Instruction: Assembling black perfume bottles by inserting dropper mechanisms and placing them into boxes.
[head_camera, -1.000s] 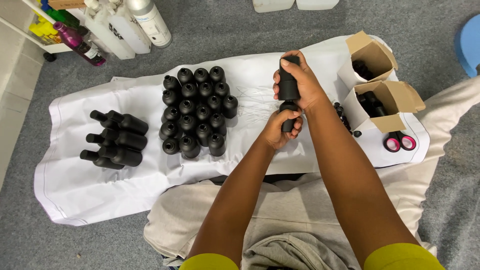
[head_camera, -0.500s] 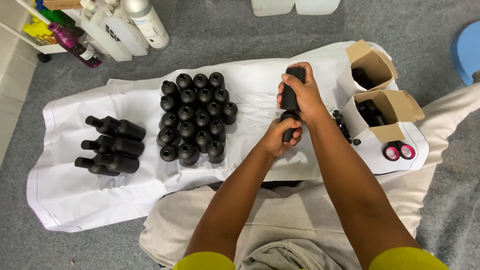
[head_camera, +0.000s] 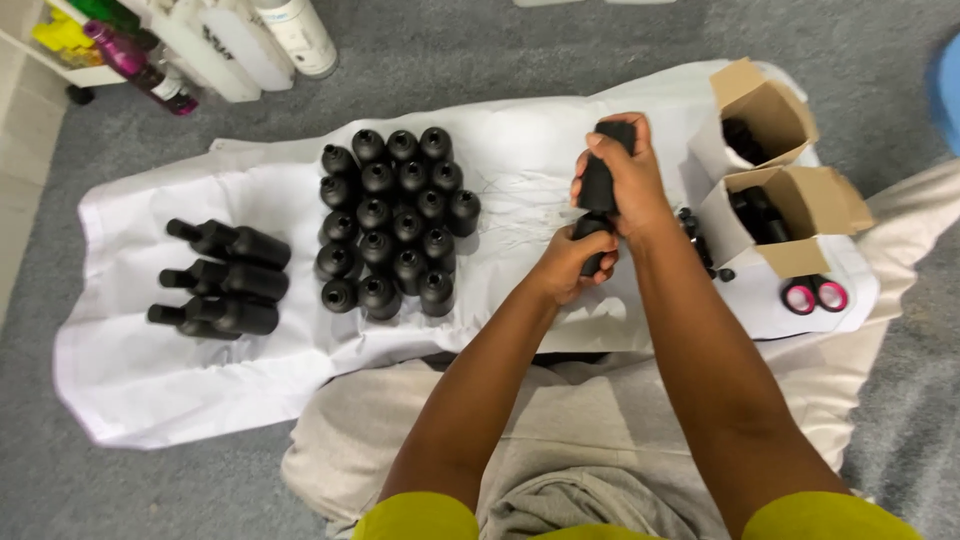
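Note:
Both my hands hold one black bottle (head_camera: 598, 185) above the white cloth (head_camera: 520, 150). My right hand (head_camera: 628, 180) wraps the bottle's body, its base pointing away from me. My left hand (head_camera: 572, 262) closes around the bottle's near end, where its cap sits. A group of several upright black bottles (head_camera: 392, 220) without caps stands on the cloth to the left of my hands. Further left, a few capped black bottles (head_camera: 222, 278) lie on their sides.
Two open cardboard boxes (head_camera: 768, 112) (head_camera: 800, 215) with black parts stand at the right, loose black caps (head_camera: 700, 245) beside them. Pink-handled scissors (head_camera: 815, 294) lie near the front box. White and coloured containers (head_camera: 215, 40) stand at the back left on grey carpet.
The view shifted slightly. My hands stay on the same bottle, with the left hand turning a little at its near end.

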